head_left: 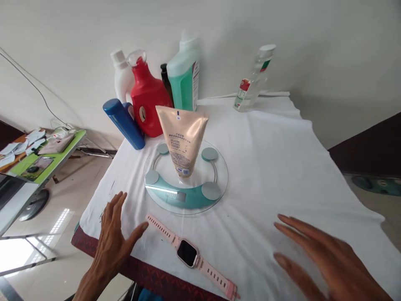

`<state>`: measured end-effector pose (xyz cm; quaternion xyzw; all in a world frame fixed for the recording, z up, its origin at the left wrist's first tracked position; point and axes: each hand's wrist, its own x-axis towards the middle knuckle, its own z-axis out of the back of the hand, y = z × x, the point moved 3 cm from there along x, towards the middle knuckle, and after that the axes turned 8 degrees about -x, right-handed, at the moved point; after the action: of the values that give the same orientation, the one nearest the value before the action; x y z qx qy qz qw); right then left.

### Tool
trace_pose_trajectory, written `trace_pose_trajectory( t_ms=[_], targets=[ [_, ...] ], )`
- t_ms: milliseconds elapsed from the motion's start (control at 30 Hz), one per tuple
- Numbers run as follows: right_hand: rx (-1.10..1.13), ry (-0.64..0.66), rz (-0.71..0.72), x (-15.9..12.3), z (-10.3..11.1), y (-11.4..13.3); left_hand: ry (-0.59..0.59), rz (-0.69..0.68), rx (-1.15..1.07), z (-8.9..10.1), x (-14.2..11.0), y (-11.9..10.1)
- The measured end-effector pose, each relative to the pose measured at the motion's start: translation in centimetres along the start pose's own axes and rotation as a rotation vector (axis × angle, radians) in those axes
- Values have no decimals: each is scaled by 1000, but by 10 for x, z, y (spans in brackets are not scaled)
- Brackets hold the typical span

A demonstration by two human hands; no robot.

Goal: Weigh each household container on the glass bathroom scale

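Observation:
A pink smartwatch (187, 253) with a dark screen lies stretched out on the white cloth near the table's front edge. Just left of its strap, my left hand (114, 238) is held with fingers apart and nothing in it. Off to the right, my right hand (322, 255) has its fingers spread and holds nothing. Beyond the watch sits a round glass scale (194, 198) with a teal band; its small display is too faint to read. A beige squeeze tube (181, 138) stands upright on the scale, cap end down.
Along the wall stand a red jug (150, 96), a white bottle (121, 77), a dark bottle (166, 79) and a green liquid bottle (183, 79). A blue bottle (125, 125) leans beside them. A clear bottle (253, 79) stands farther right. A green-topped desk (46, 163) is at left.

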<state>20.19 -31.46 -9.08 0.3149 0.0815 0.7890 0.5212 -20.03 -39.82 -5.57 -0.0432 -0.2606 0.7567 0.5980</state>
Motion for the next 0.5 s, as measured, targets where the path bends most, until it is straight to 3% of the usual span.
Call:
trace_pose_trajectory(
  t_ms=[67, 133, 233, 333, 500],
  targets=[
    [263, -38, -248, 44, -7, 4, -81, -44, -80, 2, 34, -30],
    [603, -177, -427, 87, -24, 11, -96, -69, -214, -6, 69, -64],
    [833, -313, -492, 137, -59, 20, -102, -67, -428, -27, 112, -107],
    [868, -433, -568, 155, -84, 14, -89, -29, -558, -47, 137, -132],
    [815, -357, -607, 152, -93, -3, -83, 131, -566, -62, 147, -132]
  ],
)
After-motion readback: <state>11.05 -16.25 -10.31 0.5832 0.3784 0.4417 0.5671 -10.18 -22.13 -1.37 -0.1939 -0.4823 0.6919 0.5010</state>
